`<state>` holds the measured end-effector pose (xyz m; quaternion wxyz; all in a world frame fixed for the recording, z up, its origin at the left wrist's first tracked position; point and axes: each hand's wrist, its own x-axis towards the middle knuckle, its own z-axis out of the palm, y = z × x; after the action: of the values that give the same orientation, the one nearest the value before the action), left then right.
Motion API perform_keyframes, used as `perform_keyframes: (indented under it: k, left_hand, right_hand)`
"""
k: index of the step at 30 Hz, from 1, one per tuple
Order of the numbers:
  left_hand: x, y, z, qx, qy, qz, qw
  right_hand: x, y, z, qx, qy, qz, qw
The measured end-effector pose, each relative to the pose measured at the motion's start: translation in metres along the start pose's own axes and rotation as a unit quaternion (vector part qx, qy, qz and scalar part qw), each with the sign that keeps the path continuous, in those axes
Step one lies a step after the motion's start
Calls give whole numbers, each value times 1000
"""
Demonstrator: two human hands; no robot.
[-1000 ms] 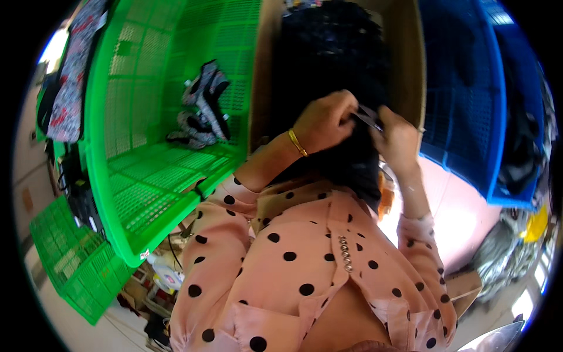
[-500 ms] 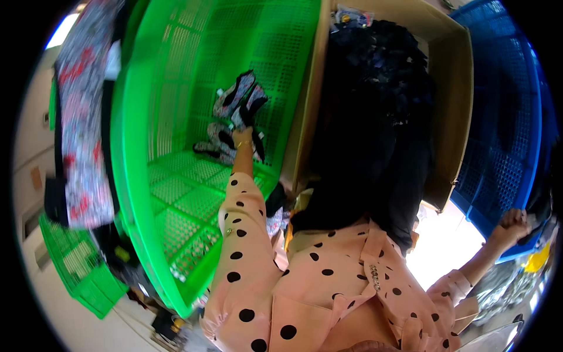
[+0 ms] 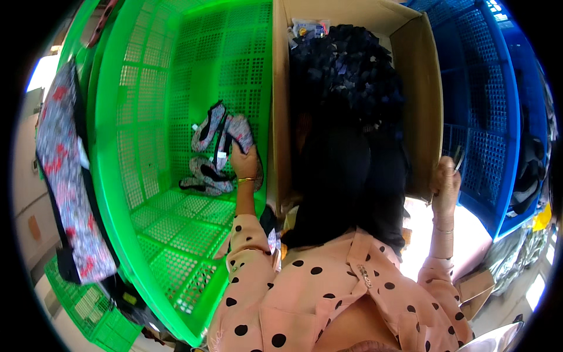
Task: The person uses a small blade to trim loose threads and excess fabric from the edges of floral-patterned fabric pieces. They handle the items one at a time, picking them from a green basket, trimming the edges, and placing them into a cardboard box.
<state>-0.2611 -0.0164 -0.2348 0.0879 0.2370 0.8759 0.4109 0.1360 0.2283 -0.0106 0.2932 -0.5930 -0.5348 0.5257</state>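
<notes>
Your right hand (image 3: 447, 179) has come inward from the far right and is now beside the cardboard box (image 3: 417, 111), its grip closed around a slim metallic tool (image 3: 459, 157). Your left hand (image 3: 243, 161) is in the green crate (image 3: 187, 64), its grip clamped on a floral fabric piece (image 3: 239, 130) that stretches away from your fingers, its long axis mostly fore-and-aft. Loose floral pieces (image 3: 205, 176) lie just left of that hand, the nearer one; your right is well apart, across the box of dark scraps (image 3: 346, 70). Beyond it stands the blue crate (image 3: 484, 111).
</notes>
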Motion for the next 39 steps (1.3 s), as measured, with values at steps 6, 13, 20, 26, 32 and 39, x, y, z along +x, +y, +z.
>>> perform_keyframes:
  k: [6, 13, 20, 26, 32, 39]
  left_hand:
    - [-72, 231, -76, 66, -124, 257, 956]
    - [-194, 289, -70, 131, -242, 327, 904]
    - [-228, 282, -65, 75, -285, 386, 874]
    - [-172, 304, -44, -82, -231, 353, 903]
    - [-143, 307, -6, -235, -521, 183, 800]
    - [-123, 319, 4, -221, -619, 136, 741]
  right_hand:
    - [-58, -50, 43, -61, -205, -138, 967]
    - [-94, -31, 45, -29, -243, -165, 955]
    - [-100, 14, 8, 92, -241, -30, 966]
    - [-108, 8, -1, 84, -241, -69, 964]
    - [-117, 4, -13, 45, -176, -122, 976]
    - [-127, 17, -44, -242, -253, -64, 934]
